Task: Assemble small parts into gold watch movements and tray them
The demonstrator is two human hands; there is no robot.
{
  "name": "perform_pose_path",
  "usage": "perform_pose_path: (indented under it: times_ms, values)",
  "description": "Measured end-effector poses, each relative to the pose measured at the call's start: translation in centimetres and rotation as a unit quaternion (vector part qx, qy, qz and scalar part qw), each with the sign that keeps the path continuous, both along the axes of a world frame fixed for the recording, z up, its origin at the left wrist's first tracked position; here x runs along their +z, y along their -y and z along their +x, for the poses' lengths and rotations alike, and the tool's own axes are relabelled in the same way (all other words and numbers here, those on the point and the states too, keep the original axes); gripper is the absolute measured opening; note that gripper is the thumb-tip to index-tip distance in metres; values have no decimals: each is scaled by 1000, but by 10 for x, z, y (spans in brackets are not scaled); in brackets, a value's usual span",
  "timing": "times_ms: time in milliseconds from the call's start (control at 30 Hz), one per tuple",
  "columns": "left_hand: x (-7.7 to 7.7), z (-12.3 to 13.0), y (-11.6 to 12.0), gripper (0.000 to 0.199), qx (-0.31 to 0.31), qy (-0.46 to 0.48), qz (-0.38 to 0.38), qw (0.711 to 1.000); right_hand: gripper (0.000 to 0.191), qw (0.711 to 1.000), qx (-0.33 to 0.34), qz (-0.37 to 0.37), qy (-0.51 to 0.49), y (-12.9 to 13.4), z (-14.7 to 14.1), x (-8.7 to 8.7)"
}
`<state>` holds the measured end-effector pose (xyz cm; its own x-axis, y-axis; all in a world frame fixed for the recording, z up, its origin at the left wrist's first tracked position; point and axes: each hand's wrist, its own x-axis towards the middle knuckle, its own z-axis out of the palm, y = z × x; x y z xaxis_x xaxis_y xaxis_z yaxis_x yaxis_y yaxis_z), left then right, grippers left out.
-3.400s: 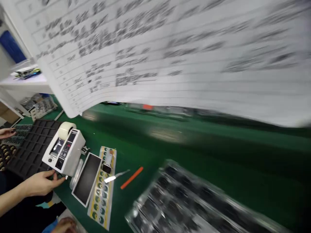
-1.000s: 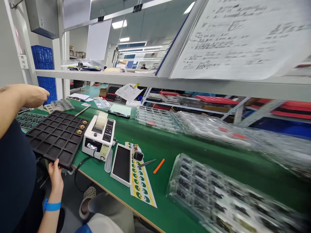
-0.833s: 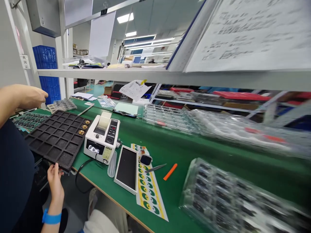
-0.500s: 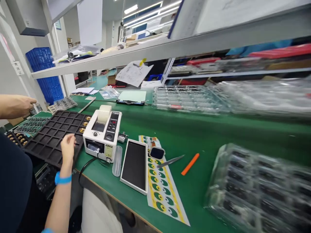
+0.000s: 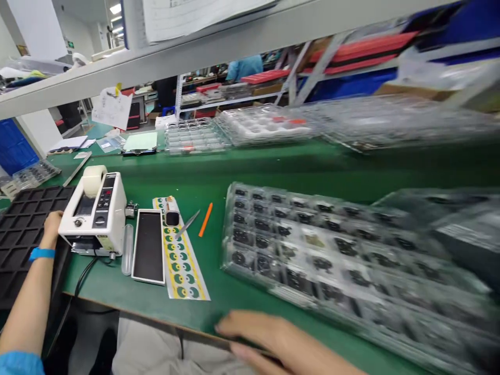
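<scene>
Lying along the left end of the green desk (image 5: 211, 268), a compartmented black tray (image 5: 19, 229) has the left hand (image 5: 52, 223) at its right border, close against a white tape dispenser (image 5: 94, 211); cannot tell whether those fingers grip. Right hand (image 5: 258, 330), blurred, is over the desk's front edge, thumb slightly apart from the fingers, near a clear tray (image 5: 291, 291) of dark parts that fills the front right corner. Between hands, left to right: shallow white-rimmed box (image 5: 148, 247), yellow-and-green sticker sheet (image 5: 183, 271), orange stick (image 5: 205, 220).
</scene>
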<state>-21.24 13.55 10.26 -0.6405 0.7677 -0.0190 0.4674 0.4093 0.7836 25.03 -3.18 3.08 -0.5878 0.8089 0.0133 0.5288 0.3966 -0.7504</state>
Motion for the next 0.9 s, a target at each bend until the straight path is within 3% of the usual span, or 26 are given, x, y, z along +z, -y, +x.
perform_pose_path:
  times_ms: [67,133,200,267,367,400,467,533,667,800,900]
  values:
    - [8,0,5,20,31,27,43,998,32,989,25,80,123,-46,-11,24]
    - [17,1,23,18,75,54,105,990,32,938,21,157,308,-98,-23,41]
    - [25,7,54,18,121,74,181,973,27,917,14,171,361,-144,-34,46]
    - [24,22,93,17,138,95,256,952,20,902,14,174,395,-178,-38,39]
    - [5,63,149,16,109,176,337,919,11,884,10,182,431,-201,-32,26]
    - [-4,80,162,20,99,210,334,913,12,879,9,188,438,-202,-27,25]
    - [-18,116,174,25,33,269,261,927,20,873,12,201,443,-200,-18,26]
    - [-25,152,168,30,-87,329,155,927,26,872,30,210,442,-196,-9,31]
    - [-21,206,121,36,-265,409,40,872,24,866,82,207,448,-193,-3,32]
    - [-19,230,76,49,-326,431,30,841,26,856,121,220,452,-199,-8,22]
    - [-23,233,64,58,-333,444,27,831,25,853,155,234,440,-205,-12,18]
